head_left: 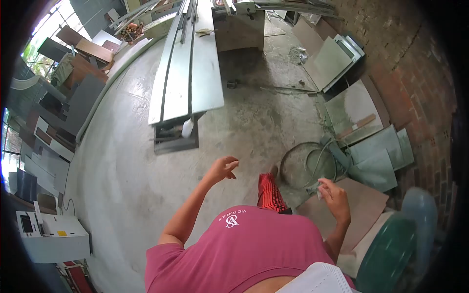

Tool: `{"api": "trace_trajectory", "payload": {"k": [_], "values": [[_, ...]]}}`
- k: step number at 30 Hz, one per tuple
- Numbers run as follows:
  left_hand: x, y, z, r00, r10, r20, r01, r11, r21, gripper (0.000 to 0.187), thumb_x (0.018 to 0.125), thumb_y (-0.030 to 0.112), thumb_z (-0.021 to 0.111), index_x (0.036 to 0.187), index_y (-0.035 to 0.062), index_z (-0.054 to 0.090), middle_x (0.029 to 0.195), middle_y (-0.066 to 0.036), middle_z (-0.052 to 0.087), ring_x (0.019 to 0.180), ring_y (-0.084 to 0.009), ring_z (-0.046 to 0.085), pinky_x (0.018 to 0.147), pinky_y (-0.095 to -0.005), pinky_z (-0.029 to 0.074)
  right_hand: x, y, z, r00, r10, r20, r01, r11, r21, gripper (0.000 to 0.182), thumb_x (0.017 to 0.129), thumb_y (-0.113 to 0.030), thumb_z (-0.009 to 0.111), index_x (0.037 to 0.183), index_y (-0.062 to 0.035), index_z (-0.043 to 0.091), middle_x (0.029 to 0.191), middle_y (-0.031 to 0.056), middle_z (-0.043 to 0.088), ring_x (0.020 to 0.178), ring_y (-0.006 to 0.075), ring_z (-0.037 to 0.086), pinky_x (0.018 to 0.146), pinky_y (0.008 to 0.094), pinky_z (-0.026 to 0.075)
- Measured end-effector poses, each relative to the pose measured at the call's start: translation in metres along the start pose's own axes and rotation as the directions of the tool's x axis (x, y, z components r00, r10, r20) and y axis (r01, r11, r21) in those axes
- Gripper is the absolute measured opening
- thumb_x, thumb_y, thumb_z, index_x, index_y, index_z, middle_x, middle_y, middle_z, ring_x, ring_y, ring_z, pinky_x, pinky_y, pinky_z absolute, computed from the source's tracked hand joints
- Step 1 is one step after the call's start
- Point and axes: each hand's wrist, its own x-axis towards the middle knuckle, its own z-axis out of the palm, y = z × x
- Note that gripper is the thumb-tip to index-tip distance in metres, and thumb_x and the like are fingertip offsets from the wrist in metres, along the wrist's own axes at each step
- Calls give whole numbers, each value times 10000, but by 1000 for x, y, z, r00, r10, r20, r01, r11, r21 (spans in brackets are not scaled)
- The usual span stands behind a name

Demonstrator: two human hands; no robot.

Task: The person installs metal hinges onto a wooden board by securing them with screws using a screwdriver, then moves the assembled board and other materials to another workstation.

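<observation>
My left hand hangs over the concrete floor in front of my body, empty, its fingers loosely bent and apart. Ahead of it is the near end of a long metal-topped machine table, not touched by the hand. A white bottle stands in a dark tray under that end. On the other side, my right hand is raised with its fingers closed around a small whitish thing, too small to make out. A coiled hose lies on the floor beyond this hand.
Boards and panels lean along the brick wall on the right. A green stool stands close at my right. At the left are a white machine and more stacked panels. Long strips lie on the table's far end.
</observation>
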Motion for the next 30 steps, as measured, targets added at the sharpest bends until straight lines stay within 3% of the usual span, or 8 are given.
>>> {"api": "trace_trajectory", "payload": {"k": [2, 6, 13, 18, 21, 24, 27, 30], "values": [[50, 40, 5, 990, -12, 142, -2, 995, 96, 331, 922, 249, 523, 1101, -27, 557, 986, -128, 643, 640, -153, 658, 536, -256, 497, 59, 18, -9, 975, 186, 120, -194, 979, 62, 276, 863, -170, 585, 1120, -70, 576, 811, 104, 638, 598, 197, 641, 565, 316, 482], [154, 72, 25, 997, 68, 40, -74, 980, 183, 314, 919, 261, 530, 1024, -27, 597, 889, -89, 660, 616, -133, 637, 543, -251, 483, 208, 52, -42, 964, 181, 195, -190, 981, 29, 284, 861, -174, 582, 1121, -60, 571, 801, 107, 643, 546, 202, 630, 537, 325, 476], [269, 158, 15, 986, 33, -166, -13, 993, 121, 270, 897, 202, 559, 1008, -42, 593, 852, -118, 661, 652, -145, 632, 599, -284, 498, 452, 11, -96, 927, -172, 334, 258, 937, -236, 283, 866, -222, 564, 1114, -84, 558, 871, 143, 643, 737, 307, 633, 677, 379, 490], [334, 180, -9, 942, -23, -336, 16, 1000, -24, 258, 888, 182, 568, 1013, -44, 592, 857, -120, 661, 650, -136, 624, 602, -277, 497, 561, -26, -78, 732, -362, 577, 543, 822, -173, 311, 881, -273, 537, 1141, -102, 533, 983, 134, 633, 870, 316, 611, 740, 403, 481], [377, 191, -28, 927, -35, -373, 31, 999, -17, 261, 887, 180, 570, 1011, -49, 591, 857, -128, 660, 651, -139, 623, 594, -272, 494, 617, -32, -62, 664, -416, 621, 591, 801, -96, 314, 883, -241, 547, 1162, -98, 540, 906, 109, 644, 634, 245, 625, 669, 358, 484], [426, 198, -64, 911, 13, -413, -1, 1000, 31, 297, 889, 223, 579, 1024, -40, 602, 799, -99, 650, 626, -126, 619, 565, -267, 479, 672, -32, -50, 663, -423, 618, 599, 795, -98, 316, 892, -277, 522, 1144, -88, 532, 981, 129, 638, 878, 309, 612, 752, 400, 478], [484, 214, -115, 868, 70, -491, -72, 997, 15, 245, 874, 187, 590, 985, -32, 605, 788, -108, 646, 606, -138, 608, 574, -285, 485, 728, -52, -53, 704, -136, 697, 393, 893, -222, 319, 891, -275, 524, 1153, -93, 530, 989, 124, 639, 876, 302, 615, 752, 393, 474], [537, 235, -178, 818, 127, -562, -108, 992, 67, 237, 874, 188, 592, 982, -22, 609, 768, -118, 641, 599, -146, 609, 566, -292, 484, 779, -49, -42, 729, -184, 659, 424, 878, -223, 319, 885, -269, 534, 1155, -100, 529, 982, 124, 639, 868, 301, 614, 742, 386, 469]]}}
